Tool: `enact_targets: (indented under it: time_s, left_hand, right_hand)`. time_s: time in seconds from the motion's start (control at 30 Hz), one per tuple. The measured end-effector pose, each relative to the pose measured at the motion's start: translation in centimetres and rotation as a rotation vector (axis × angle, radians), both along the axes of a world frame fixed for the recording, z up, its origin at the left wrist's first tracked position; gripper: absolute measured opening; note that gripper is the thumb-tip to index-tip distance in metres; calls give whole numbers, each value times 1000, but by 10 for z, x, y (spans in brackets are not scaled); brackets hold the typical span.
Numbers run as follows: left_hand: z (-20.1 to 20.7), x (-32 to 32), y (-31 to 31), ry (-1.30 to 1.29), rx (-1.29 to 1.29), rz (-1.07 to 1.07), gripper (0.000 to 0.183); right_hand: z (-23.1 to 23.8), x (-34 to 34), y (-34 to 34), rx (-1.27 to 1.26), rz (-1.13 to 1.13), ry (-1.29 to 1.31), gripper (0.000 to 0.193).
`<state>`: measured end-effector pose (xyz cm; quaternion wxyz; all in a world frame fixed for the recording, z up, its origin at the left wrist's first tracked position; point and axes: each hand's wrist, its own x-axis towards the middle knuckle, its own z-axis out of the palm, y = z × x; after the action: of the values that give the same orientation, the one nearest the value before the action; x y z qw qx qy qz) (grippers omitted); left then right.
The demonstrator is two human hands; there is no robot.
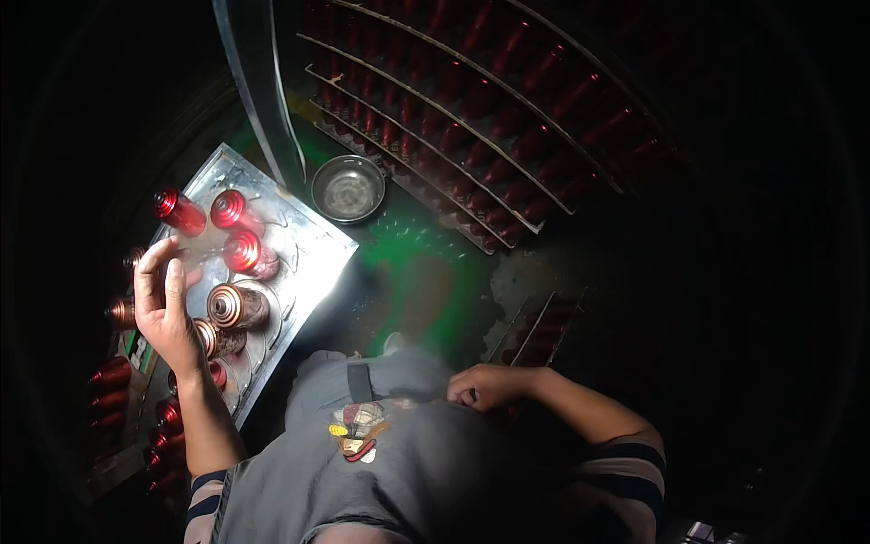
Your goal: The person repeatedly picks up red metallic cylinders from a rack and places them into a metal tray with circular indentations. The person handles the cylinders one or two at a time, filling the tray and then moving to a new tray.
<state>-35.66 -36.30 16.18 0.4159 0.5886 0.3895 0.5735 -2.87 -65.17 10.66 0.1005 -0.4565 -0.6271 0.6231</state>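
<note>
My left hand is raised over a shiny metal-topped table, its fingers curved and apart with nothing visible between them. Just beyond the fingertips is a shiny red cylinder with a narrow dark end. More red cylinders with ringed, stepped ends, one here and another here, are to the right of the hand. Beside my wrist are brownish, darker ones, such as this copper-brown cylinder. My right hand rests against my grey apron, fingers curled; whatever they hold, if anything, is hidden.
A round metal bowl sits beyond the table's right corner. Racks of many red cylinders fill the far right. A curved metal strip rises behind the table. Green-stained floor lies between, and more red cylinders are at lower left.
</note>
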Motion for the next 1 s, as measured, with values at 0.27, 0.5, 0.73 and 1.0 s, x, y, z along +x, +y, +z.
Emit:
enact_targets:
  time_s: [0.27,0.5,0.73,1.0]
  left_hand:
    - [3,245,-46,-90,-161,-796,22]
    - [18,395,-49,-39,85,-1381,18]
    - [29,502,7,-119,185,-1662,17]
    - [142,668,144,-177,578,-1268,29]
  right_hand:
    - [-56,70,-164,-274,-426,-161,28]
    - [-42,125,-147,35,-486,-365,39]
    - [41,216,-14,198,-675,-445,35]
    - [203,430,113,1222,-1242,-981,35]
